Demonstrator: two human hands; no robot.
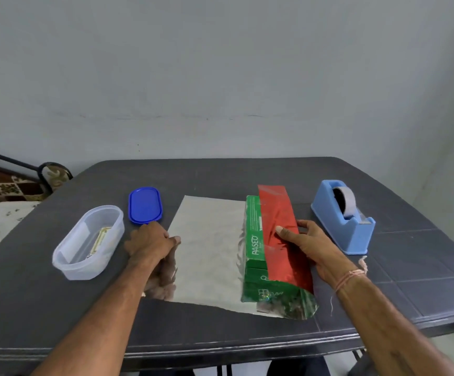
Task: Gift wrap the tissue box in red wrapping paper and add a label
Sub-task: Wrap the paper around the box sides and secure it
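**Both hands on the paper, one flap over the box**

The left hand (151,240) is at the left edge of the sheet of red wrapping paper (209,248), which lies with its silver inner side up in the middle of the dark grey surface (220,175). Its fingers are curled together and its thumb lies on top of the silver side, so it holds the edge. The silver side mirrors the hand just below it.

The right hand (308,248) holds the red flap (276,210) of the same sheet down over the top of the green cardboard tissue box (255,240). The thumb presses on the red side and the other fingers curl round the right side of the box. The box lies on the right part of the sheet, right of the frame centre.

On the green side of the box the word "PASEO" stands in white letters; the smaller print is too small to read.

A light blue plastic tape dispenser (342,221) stands at the right. At the left are a clear oval plastic container (90,240) and a blue oval lid (144,204).
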